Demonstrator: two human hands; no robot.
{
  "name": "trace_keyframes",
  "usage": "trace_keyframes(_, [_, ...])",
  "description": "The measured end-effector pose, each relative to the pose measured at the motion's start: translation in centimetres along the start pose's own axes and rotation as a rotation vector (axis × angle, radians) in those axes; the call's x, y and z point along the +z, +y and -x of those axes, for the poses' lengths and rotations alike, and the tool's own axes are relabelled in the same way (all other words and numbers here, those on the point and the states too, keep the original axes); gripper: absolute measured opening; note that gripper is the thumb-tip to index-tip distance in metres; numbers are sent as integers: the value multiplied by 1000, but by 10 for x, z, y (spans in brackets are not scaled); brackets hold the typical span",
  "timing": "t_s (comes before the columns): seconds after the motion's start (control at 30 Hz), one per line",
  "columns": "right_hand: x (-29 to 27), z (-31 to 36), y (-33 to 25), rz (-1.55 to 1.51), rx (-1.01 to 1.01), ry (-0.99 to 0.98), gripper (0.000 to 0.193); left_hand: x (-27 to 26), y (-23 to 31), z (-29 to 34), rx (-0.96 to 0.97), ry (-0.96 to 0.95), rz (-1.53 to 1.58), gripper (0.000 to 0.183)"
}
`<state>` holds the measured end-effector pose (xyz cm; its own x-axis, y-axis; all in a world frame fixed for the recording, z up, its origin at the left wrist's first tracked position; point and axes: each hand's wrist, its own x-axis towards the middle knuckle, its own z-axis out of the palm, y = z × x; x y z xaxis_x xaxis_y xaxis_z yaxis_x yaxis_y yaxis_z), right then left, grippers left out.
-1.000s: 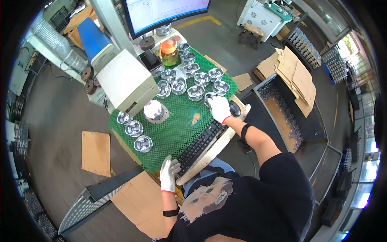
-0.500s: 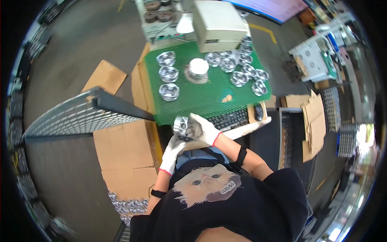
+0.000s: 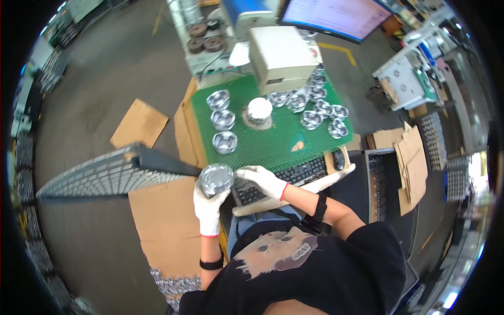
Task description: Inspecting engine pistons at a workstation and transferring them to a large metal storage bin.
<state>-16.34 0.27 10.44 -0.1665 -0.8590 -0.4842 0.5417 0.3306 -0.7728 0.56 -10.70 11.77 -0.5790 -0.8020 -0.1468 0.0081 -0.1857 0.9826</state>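
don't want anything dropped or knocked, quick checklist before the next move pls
1. Left hand holding the piston: ok, it grips it off the mat's near edge.
2. Right hand supporting that piston: cannot tell, fingertips are close beside it.
3. Keyboard uncovered: not ok, the right hand overlaps it in view.
4. Mouse clear of both hands: ok.
5. Three pistons at left on the green mat: ok.

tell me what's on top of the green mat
The green mat holds three metal parts at left, a bright-topped cylinder, and more metal parts at right; whatever the white box covers can't be seen.
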Motion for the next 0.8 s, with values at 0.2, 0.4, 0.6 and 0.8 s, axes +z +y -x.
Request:
trace_keyframes(0.2, [-7, 24, -62, 791, -441, -83, 87, 56, 43, 1, 195, -87, -863, 56])
trace_keyframes(0.4, [-85, 28, 30, -195, 149, 16, 53, 70, -22, -22, -323, -573, -593, 64])
trace_keyframes(0.6, [-128, 97, 23, -1072, 166, 270, 48, 62, -23, -123, 181, 486, -547, 60])
trace_keyframes(0.8, [-157, 101, 8, -1063, 141, 353, 50, 171, -81, -207, 371, -439, -620, 65])
